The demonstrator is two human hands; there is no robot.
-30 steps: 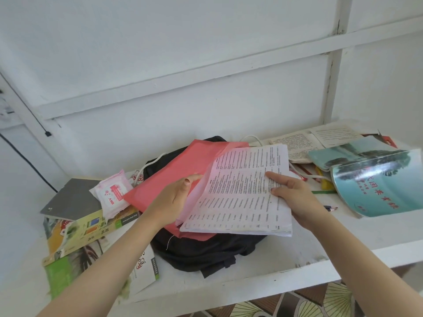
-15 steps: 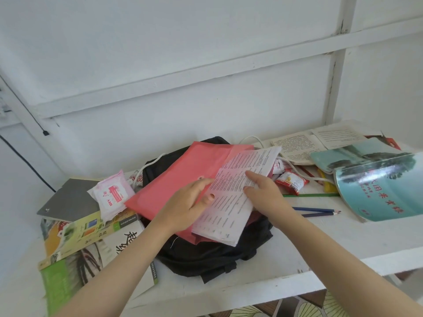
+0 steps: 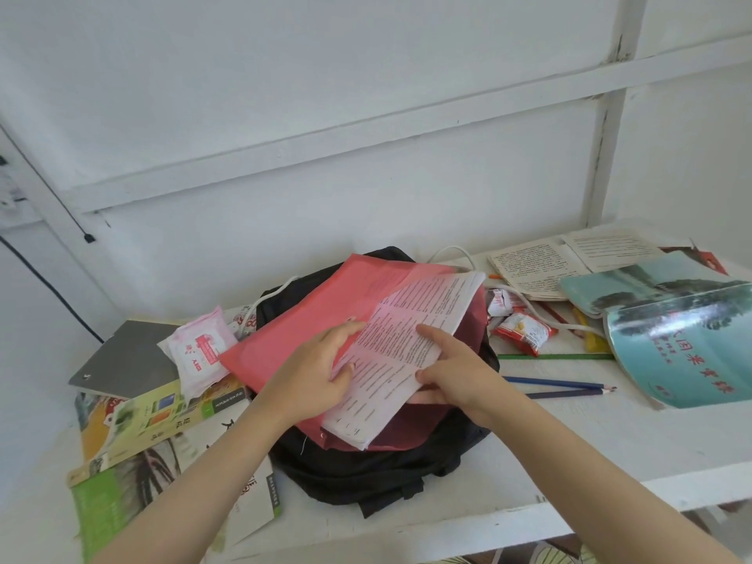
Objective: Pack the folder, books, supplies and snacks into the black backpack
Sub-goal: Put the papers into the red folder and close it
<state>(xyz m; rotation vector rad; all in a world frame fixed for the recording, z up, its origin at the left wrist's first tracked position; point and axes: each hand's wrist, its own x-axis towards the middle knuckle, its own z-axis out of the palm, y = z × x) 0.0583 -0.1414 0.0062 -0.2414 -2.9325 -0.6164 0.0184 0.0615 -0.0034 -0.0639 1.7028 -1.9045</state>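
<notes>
1. White shelf (image 3: 569, 462) against a white wall, cluttered from end to end. The backpack (image 3: 386, 474) lies at centre frame, and the folder (image 3: 309, 331) rests on top of it, not yet inside.
2. My left hand (image 3: 313, 380) grips the folder's flap, thumb above and fingers curled. My right hand (image 3: 460, 372) pinches the papers (image 3: 407, 348), forefinger on top and thumb beneath. The stack is partly under the flap.
3. If I push at an angle, the stack's far corner may catch the folder's edge and buckle.
4. I cannot tell whether the sheets are stapled. If they are loose, they may fan out at the near end.
5. The backpack is soft, so pressing hard may slide the folder toward the bottom of the frame.
6. The books (image 3: 162, 417) at lower left overhang the shelf, and my left forearm could knock them off.
7. The pencils (image 3: 561, 384) at centre right may roll if my right wrist swings out.
</notes>
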